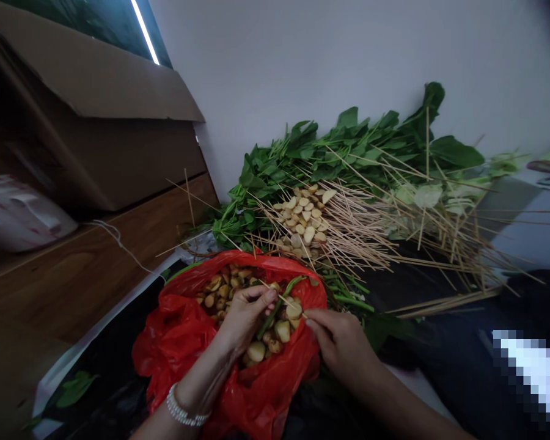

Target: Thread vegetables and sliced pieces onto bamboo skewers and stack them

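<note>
1. Wooden skewer [285, 300] is in your two hands, right over the open red plastic bag [178, 333]. A long green stem [272, 318] crosses it, but you can't tell if the stick goes through the stem.
2. Your left hand [246, 318] holds one end of the skewer. Its fingers are closed together in a tight pinch on the stick. A white bead bracelet [186, 406] sits on that wrist.
3. Your right hand [341, 345] is at the other end. Its fingertips [309, 322] come together on the tip of the stick.
4. Pale and brown food chunks [256, 351] fill the bag, just under your hands.
5. A black sheet [105, 391] lies under the bag, with one loose green leaf [76, 390] on it.
6. Past the bag is a big messy heap of thin sticks [348, 235]. A pile of pale food slices [302, 217] sits on top.
7. Behind that, lots of leafy green stems [348, 143] lean against a white wall [302, 61].
8. Off to your left, a brown cardboard box [87, 91] sits on a wooden shelf [73, 269].
</note>
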A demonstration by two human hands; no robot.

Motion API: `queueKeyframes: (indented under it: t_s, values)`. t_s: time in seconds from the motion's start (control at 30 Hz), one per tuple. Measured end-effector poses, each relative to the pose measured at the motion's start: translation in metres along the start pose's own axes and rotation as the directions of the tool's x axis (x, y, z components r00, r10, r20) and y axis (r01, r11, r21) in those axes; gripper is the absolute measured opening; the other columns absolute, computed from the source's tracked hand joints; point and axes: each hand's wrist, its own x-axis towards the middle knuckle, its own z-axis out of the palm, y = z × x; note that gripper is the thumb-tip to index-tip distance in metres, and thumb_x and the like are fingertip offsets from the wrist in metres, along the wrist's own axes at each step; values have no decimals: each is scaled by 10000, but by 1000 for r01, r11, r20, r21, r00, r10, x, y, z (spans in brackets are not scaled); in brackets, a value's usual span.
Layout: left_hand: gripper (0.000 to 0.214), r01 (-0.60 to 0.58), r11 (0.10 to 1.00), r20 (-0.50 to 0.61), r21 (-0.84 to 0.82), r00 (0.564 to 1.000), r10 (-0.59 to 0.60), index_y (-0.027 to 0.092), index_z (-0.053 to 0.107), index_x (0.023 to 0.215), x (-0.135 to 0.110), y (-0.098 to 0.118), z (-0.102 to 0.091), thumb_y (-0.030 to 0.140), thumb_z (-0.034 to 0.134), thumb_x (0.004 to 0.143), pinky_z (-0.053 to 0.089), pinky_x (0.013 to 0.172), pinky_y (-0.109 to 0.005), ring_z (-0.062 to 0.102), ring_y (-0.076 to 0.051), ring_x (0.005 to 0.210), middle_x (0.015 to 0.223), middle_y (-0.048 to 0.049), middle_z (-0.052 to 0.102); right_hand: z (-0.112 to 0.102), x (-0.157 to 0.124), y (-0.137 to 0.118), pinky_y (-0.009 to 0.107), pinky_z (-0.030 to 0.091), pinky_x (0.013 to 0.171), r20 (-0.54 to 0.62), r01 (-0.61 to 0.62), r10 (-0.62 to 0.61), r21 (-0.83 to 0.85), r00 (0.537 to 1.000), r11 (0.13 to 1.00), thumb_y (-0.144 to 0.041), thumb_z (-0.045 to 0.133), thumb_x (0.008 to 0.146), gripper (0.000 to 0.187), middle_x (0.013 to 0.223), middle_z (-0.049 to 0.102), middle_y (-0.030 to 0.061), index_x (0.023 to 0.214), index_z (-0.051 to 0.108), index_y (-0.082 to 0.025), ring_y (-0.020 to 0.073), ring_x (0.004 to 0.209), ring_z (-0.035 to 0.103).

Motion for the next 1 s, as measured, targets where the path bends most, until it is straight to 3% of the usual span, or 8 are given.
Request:
queueKeyframes:
  t_s: [0.07, 0.2, 0.27, 0.37, 0.47, 0.67, 0.9, 1.0]
  values:
    - [275, 7, 1000, 2, -10, 1000, -7, 120, 729, 640, 1, -1, -1, 363, 852, 601, 354, 509, -159, 457, -50, 525, 581, 1, 589, 1, -4, 3, 244, 468, 637, -74, 156, -177, -226, 981, 962, -108, 397, 930, 293, 787, 689, 69, 1023, 675, -117, 162, 683, 629]
    - [279, 30, 999, 11, -29, 999, -30, 115, 729, 647, 2, -2, -2, 358, 856, 596, 338, 495, -146, 448, -40, 513, 570, 5, 579, 3, -8, 7, 291, 433, 573, -61, 338, -469, -612, 881, 715, -51, 380, 904, 353, 764, 673, 118, 1164, 617, -18, 197, 628, 590]
    - [284, 35, 999, -1, -31, 999, -35, 117, 727, 640, 1, -2, -2, 355, 866, 575, 335, 490, -146, 447, -39, 509, 562, 10, 574, 3, -6, 6, 283, 432, 562, -63, 325, -442, -588, 895, 741, -54, 367, 909, 350, 752, 670, 112, 1137, 632, -32, 191, 617, 589]
    - [288, 28, 1000, -8, -1, 1000, -28, 121, 716, 611, -1, 0, 0, 360, 868, 559, 338, 485, -154, 446, -46, 505, 551, 13, 570, 4, 0, 3, 226, 451, 587, -52, 173, -194, -277, 980, 945, -93, 380, 937, 302, 737, 674, 53, 988, 675, -132, 146, 618, 606]
    - [298, 3, 999, 12, 50, 1000, -3, 124, 699, 575, -3, 1, 3, 376, 857, 566, 339, 476, -164, 441, -54, 503, 539, 13, 564, 4, 2, 1, 188, 446, 596, -6, 57, -57, -46, 998, 997, -116, 409, 945, 289, 691, 666, 5, 823, 663, -180, 117, 610, 609]
    - [292, 1, 998, 4, 60, 1000, -2, 131, 709, 581, -4, 1, 6, 381, 856, 558, 343, 459, -168, 434, -54, 484, 546, 6, 576, 6, -6, 5, 262, 430, 557, -118, 299, -412, -516, 903, 803, -85, 373, 933, 330, 729, 659, 89, 1136, 632, -56, 170, 590, 584]
    - [313, -15, 987, 38, 163, 999, 9, 130, 703, 569, -4, -1, 2, 414, 833, 590, 329, 450, -169, 434, -59, 481, 536, -9, 582, 8, 1, 3, 194, 482, 649, -73, 122, -127, -72, 989, 990, -115, 380, 947, 298, 721, 668, 24, 860, 657, -182, 132, 674, 641]
    - [339, -13, 982, 27, 190, 1000, 8, 131, 694, 564, -4, -3, 4, 443, 824, 591, 301, 438, -167, 413, -52, 463, 519, -3, 571, 9, -3, 5, 233, 492, 631, -65, 160, -180, -237, 982, 958, -122, 399, 930, 269, 770, 672, 64, 1009, 655, -141, 160, 652, 631]
